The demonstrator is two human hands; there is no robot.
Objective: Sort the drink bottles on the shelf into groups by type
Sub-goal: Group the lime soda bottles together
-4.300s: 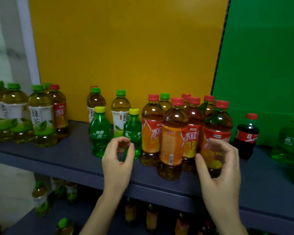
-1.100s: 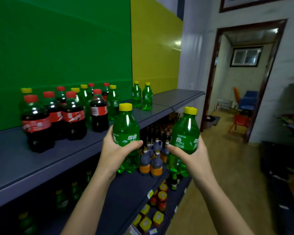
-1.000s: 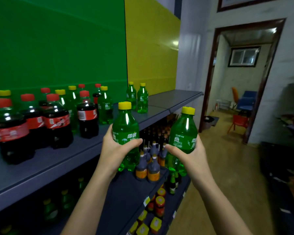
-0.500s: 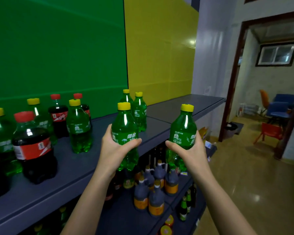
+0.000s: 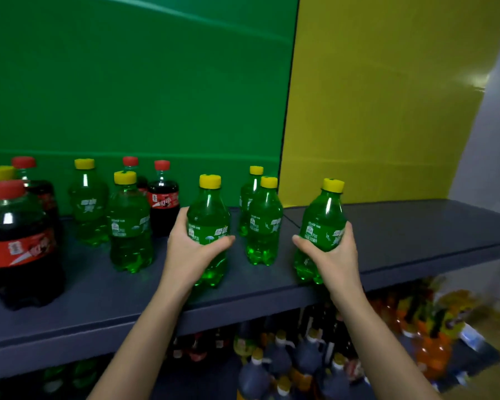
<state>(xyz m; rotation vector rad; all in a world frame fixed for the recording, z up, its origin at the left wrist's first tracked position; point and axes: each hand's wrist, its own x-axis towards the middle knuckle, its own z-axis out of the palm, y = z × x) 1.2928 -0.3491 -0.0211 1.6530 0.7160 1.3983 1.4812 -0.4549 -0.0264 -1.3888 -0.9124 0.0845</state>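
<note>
My left hand (image 5: 191, 249) grips a green soda bottle with a yellow cap (image 5: 208, 209), its base low over the dark shelf (image 5: 416, 226). My right hand (image 5: 334, 255) holds a second green soda bottle (image 5: 325, 215) near the shelf's front edge. Between them stand two more green bottles (image 5: 263, 223), one behind the other. Further left are other green bottles (image 5: 129, 223) mixed with dark cola bottles with red caps (image 5: 163, 200); a large-looking cola bottle (image 5: 18, 243) is nearest at far left.
A green panel (image 5: 142, 82) and a yellow panel (image 5: 387, 96) back the shelf. The shelf's right part beyond my right hand carries no bottles. The lower shelf holds dark sauce bottles (image 5: 274, 368) and orange drinks (image 5: 433, 347).
Both hands have carried the green bottles forward over the shelf and lowered them beside the two standing green bottles. My view has turned from the aisle towards the shelf.
</note>
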